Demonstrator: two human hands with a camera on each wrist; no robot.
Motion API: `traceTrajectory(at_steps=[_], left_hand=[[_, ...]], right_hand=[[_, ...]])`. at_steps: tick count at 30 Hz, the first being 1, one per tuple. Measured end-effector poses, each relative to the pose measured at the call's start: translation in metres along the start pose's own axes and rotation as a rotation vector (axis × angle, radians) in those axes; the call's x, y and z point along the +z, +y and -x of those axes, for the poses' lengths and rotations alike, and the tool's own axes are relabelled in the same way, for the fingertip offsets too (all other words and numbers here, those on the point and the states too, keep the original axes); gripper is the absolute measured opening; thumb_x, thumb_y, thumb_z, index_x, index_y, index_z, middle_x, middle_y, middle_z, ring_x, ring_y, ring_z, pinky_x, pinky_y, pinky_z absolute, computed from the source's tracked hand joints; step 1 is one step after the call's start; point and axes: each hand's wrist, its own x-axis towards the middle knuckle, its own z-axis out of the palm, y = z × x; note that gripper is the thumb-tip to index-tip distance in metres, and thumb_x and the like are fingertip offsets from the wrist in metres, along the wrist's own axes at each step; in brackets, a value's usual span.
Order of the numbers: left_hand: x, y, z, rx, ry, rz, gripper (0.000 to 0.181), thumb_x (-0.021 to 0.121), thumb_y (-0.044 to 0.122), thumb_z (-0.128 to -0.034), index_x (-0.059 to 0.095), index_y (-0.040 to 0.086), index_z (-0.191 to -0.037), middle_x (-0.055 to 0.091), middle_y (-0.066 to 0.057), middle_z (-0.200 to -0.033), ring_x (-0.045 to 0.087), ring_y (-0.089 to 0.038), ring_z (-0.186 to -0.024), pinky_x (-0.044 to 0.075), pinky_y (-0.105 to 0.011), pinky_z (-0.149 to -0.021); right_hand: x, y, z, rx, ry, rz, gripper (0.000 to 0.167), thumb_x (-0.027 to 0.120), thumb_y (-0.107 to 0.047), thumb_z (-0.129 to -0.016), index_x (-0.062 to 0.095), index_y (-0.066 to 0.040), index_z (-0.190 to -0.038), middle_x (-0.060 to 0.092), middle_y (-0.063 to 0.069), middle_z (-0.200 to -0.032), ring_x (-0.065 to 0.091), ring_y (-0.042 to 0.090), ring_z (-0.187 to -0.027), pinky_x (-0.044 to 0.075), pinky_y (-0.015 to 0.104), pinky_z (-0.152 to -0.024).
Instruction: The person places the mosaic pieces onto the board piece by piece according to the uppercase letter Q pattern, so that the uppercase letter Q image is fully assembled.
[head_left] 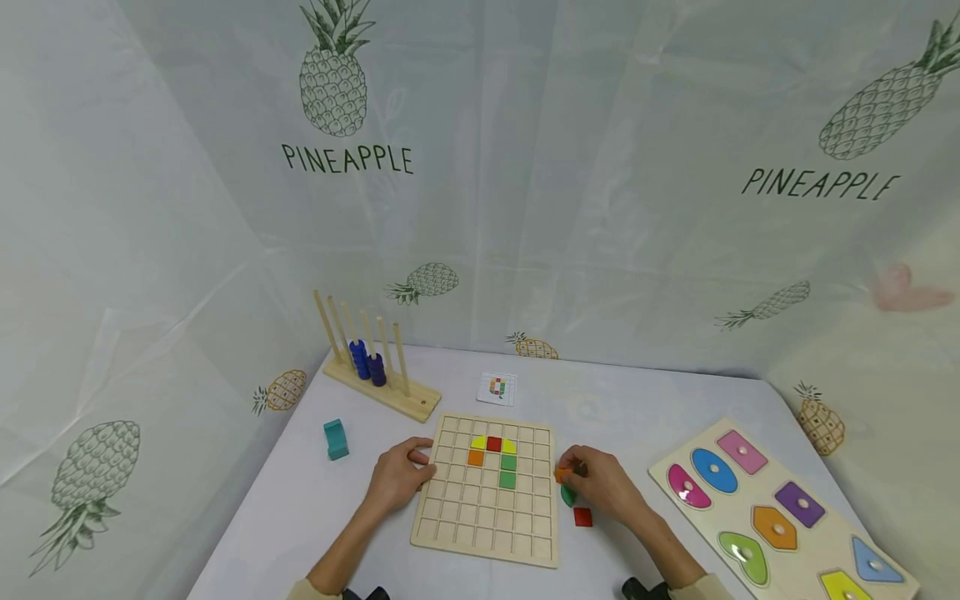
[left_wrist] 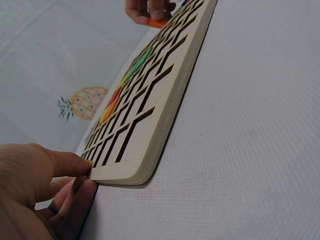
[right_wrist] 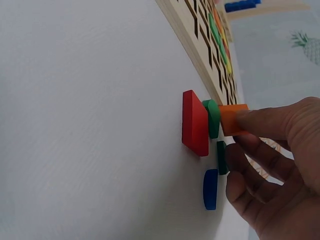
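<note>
A square wooden grid board (head_left: 465, 500) holds yellow, red, orange and green pieces in its upper cells. My left hand (head_left: 399, 477) touches the board's left edge with its fingertips; the left wrist view shows those fingers (left_wrist: 72, 165) at a corner. Beside the right edge, my right hand (head_left: 603, 483) pinches an orange square (right_wrist: 231, 120) between thumb and fingers. Around that hand lie a red square (head_left: 582, 517), a green curved piece (head_left: 567, 496), a dark green piece (right_wrist: 221, 157) and a blue piece (right_wrist: 210, 189), the last two partly hidden by the hand in the head view.
A small pattern card (head_left: 497, 389) lies behind the board. At back left stands a peg rack (head_left: 416, 406) with blue and purple rings, and a teal block (head_left: 336, 440) is in front of it. A knobbed shape board (head_left: 720, 467) occupies the right side.
</note>
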Motion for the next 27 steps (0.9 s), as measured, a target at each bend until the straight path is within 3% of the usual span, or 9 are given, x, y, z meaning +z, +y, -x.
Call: traceTrajectory(at_steps=[11, 17, 27], left_hand=[[-0.001, 0.003, 0.001, -0.01, -0.002, -0.001, 0.043, 0.079, 0.016, -0.082, 0.069, 0.011, -0.123, 0.068, 0.002, -0.085, 0.06, -0.009, -0.063, 0.047, -0.028, -0.06], [-0.001, 0.003, 0.0, -0.013, 0.004, -0.007, 0.043, 0.079, 0.016, -0.0821, 0.07, 0.012, -0.123, 0.068, 0.003, -0.085, 0.059, -0.009, -0.063, 0.045, -0.028, -0.059], [0.0, 0.004, 0.0, -0.02, 0.004, 0.001, 0.043, 0.08, 0.015, -0.0821, 0.07, 0.011, -0.123, 0.068, 0.003, -0.085, 0.059, -0.008, -0.063, 0.045, -0.027, -0.059]], right_hand=[[0.0, -0.008, -0.001, -0.026, 0.02, -0.034, 0.015, 0.074, -0.008, -0.088, 0.068, -0.019, -0.095, 0.062, -0.009, -0.083, 0.055, 0.01, -0.068, 0.047, 0.024, -0.056], [0.005, -0.02, -0.004, -0.097, 0.016, -0.052, 0.016, 0.074, -0.006, -0.089, 0.069, -0.018, -0.097, 0.064, -0.01, -0.089, 0.055, 0.01, -0.073, 0.047, 0.023, -0.059], [0.024, -0.047, -0.013, -0.196, -0.061, -0.081, 0.011, 0.072, -0.012, -0.092, 0.07, -0.018, -0.101, 0.068, -0.01, -0.095, 0.06, 0.007, -0.08, 0.051, 0.025, -0.071]])
